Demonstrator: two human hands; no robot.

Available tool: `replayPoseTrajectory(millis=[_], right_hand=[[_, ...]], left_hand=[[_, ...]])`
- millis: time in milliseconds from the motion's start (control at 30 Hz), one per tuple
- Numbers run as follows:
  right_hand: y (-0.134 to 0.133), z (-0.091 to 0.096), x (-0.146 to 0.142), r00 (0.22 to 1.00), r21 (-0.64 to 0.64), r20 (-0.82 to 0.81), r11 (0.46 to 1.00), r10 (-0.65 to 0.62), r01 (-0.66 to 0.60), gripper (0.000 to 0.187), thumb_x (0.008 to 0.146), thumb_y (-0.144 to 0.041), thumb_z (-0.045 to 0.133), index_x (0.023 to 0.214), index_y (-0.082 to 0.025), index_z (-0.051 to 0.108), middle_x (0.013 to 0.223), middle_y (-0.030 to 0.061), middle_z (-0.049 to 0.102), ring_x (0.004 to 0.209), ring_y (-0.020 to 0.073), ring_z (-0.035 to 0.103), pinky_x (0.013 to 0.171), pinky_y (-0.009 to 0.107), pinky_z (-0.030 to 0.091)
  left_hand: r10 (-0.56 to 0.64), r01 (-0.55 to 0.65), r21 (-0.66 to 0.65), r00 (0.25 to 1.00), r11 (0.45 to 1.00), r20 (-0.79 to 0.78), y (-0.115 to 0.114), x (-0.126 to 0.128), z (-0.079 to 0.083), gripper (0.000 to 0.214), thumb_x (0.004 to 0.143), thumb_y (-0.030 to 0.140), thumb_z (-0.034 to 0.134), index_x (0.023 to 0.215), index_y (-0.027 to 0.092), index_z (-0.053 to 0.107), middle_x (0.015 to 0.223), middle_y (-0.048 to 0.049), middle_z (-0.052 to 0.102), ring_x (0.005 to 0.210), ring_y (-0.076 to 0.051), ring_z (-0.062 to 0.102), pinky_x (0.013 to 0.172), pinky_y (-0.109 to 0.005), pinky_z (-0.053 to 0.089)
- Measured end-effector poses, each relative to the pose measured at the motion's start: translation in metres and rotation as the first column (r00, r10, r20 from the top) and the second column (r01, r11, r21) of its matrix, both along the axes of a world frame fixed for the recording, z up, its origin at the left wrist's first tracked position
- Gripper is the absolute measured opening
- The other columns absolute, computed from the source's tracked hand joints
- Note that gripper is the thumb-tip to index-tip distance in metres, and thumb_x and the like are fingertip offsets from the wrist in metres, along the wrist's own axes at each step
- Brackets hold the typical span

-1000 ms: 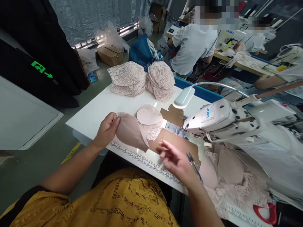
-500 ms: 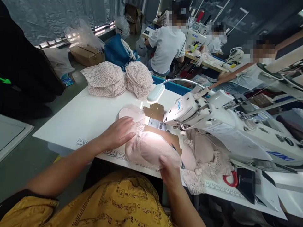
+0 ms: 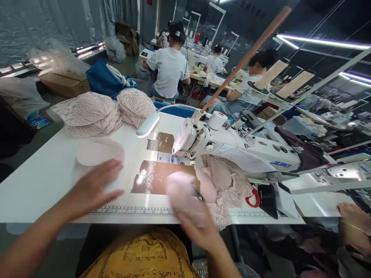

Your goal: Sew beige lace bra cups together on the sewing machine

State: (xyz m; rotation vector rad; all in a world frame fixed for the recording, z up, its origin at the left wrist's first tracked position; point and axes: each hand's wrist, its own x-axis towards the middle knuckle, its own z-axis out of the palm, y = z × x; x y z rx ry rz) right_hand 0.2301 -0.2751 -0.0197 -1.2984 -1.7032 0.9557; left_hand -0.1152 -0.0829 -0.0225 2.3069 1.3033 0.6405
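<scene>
My left hand (image 3: 94,187) is above the white table at the left, thumb apart from the fingers. Its fingertips overlap the near edge of a pale pink bra cup piece (image 3: 97,152) with sheer fabric around it. My right hand (image 3: 198,227) is closed around a pale pink bra cup (image 3: 182,189), smeared by motion, in front of the sewing machine (image 3: 199,137). Beside that cup lie several sewn pink lace bra pieces (image 3: 222,175), below the machine arm. A small dark tool, perhaps thread snips (image 3: 199,194), rests by the brown plate.
Two stacks of lace cups (image 3: 92,114) stand at the table's back left. Brown tape-like sheets (image 3: 162,177) cover the table near the needle. Red-handled scissors (image 3: 253,199) and a dark phone-like slab (image 3: 268,200) lie right. Another person's hand (image 3: 355,218) shows far right.
The view has swung right. My left hand and the flat cup piece have moved left, away from the needle area. My right hand has folded up the other cup, which was spread before me.
</scene>
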Motion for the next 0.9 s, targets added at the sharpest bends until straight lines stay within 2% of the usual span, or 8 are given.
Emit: replayPoseTrajectory(millis=[67,133,233,400,533,633,733,900], right_hand=[[0.063,0.012,-0.030,0.969,0.002,0.084,0.972,0.233,-0.234,0.011,0.083,-0.033,0.062,0.075,-0.024,0.063,0.070,-0.0016,0.065,0.068,0.0173,0.061,0.062,0.026,0.049],[0.104,0.025,-0.054,0.903,0.035,0.164,0.913,0.397,-0.407,0.014,0.082,-0.027,0.054,0.069,-0.023,0.058,0.065,-0.0034,0.062,0.058,0.0125,0.055,0.055,0.022,0.042],[0.120,0.035,-0.064,0.900,0.161,0.306,0.915,0.310,-0.370,0.012,0.079,-0.025,0.051,0.069,-0.023,0.057,0.060,-0.0034,0.061,0.052,0.0116,0.052,0.050,0.022,0.036],[0.107,0.037,-0.032,0.935,0.502,0.297,0.865,-0.193,0.019,0.007,0.075,-0.018,0.056,0.079,-0.023,0.059,0.064,0.0001,0.066,0.054,0.0145,0.055,0.051,0.026,0.037],[0.111,0.040,-0.017,0.844,0.495,0.203,0.796,-0.497,0.350,0.012,0.081,-0.023,0.059,0.071,-0.024,0.054,0.059,-0.0023,0.055,0.053,0.0140,0.049,0.052,0.027,0.037],[0.121,0.033,-0.023,0.904,0.259,0.176,0.904,-0.390,0.340,0.018,0.084,-0.031,0.060,0.069,-0.023,0.055,0.061,-0.0018,0.053,0.058,0.0149,0.049,0.055,0.028,0.039],[0.127,0.025,-0.035,0.957,0.097,0.136,0.964,-0.258,0.247,0.017,0.085,-0.033,0.059,0.073,-0.021,0.058,0.069,0.0003,0.058,0.064,0.0166,0.053,0.058,0.029,0.041],[0.128,0.032,-0.043,0.966,0.188,0.188,0.959,0.178,-0.213,0.010,0.082,-0.023,0.057,0.072,-0.023,0.056,0.072,0.0008,0.062,0.073,0.0184,0.058,0.066,0.030,0.044]], left_hand=[[-0.227,0.270,-0.222,0.953,0.937,0.203,-0.014,0.025,0.014,0.078,0.074,0.050,0.073,0.143,0.034,0.040,0.140,-0.0066,0.054,0.127,-0.033,0.051,0.105,-0.045,0.045],[-0.384,0.512,-0.416,0.852,0.752,0.355,-0.025,0.047,0.025,0.074,0.074,0.045,0.073,0.141,0.031,0.045,0.123,-0.0070,0.064,0.108,-0.029,0.063,0.090,-0.035,0.054],[-0.389,0.579,-0.538,0.813,0.612,0.432,-0.028,0.061,0.030,0.037,0.085,0.042,0.063,0.116,0.024,0.063,0.093,-0.0031,0.070,0.080,-0.020,0.065,0.069,-0.024,0.051],[-0.063,0.130,-0.380,0.981,0.916,0.183,-0.009,0.039,0.014,0.025,0.089,0.042,0.053,0.087,0.021,0.065,0.075,0.0000,0.066,0.067,-0.018,0.059,0.059,-0.023,0.041],[0.164,-0.096,-0.293,0.962,0.951,0.220,-0.008,0.036,0.012,0.027,0.091,0.044,0.051,0.082,0.021,0.061,0.066,0.0010,0.059,0.060,-0.016,0.054,0.055,-0.024,0.041],[-0.105,0.232,-0.242,0.890,0.942,0.445,-0.015,0.055,0.022,0.028,0.094,0.038,0.047,0.075,0.020,0.057,0.087,-0.0039,0.065,0.082,-0.019,0.062,0.072,-0.027,0.051],[-0.243,0.254,0.027,0.883,0.967,0.402,-0.017,0.080,0.032,0.040,0.081,0.036,0.070,0.116,0.022,0.056,0.139,-0.0131,0.049,0.130,-0.030,0.046,0.108,-0.044,0.039],[-0.527,0.527,0.062,0.824,0.848,0.210,-0.004,0.102,0.044,0.072,0.078,0.028,0.071,0.142,0.023,0.038,0.146,-0.0156,0.044,0.134,-0.033,0.042,0.114,-0.054,0.028]])
